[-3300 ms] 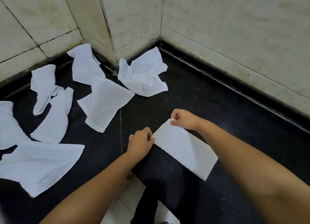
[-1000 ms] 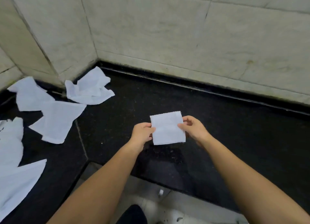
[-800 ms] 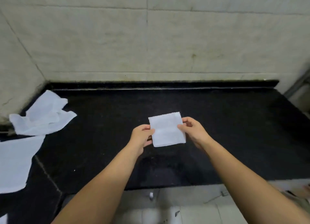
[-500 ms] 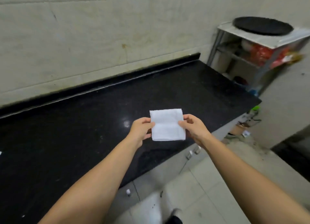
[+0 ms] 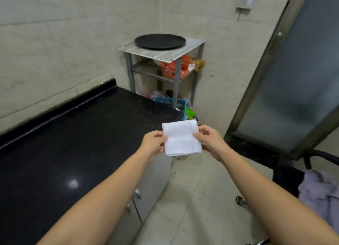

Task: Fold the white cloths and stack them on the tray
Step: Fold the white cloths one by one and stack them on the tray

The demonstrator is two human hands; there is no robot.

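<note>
White cloth [image 5: 180, 138] folded into a small square, held upright in midair, round black tray [image 5: 160, 41] bare atop a rack

A folded white cloth [image 5: 181, 138] is held in the air just past the end of the black counter [image 5: 73, 138], the left hand [image 5: 153, 145] pinching its left edge and the right hand [image 5: 211, 142] its right edge. Beyond the counter's far end, against the tiled wall, stands a metal rack [image 5: 176, 68] with a round black tray [image 5: 160, 41] lying flat on its top shelf. An orange bag [image 5: 174, 68] sits on the shelf under the tray, and a blue basket [image 5: 176, 104] sits lower, level with the counter's end.
</note>
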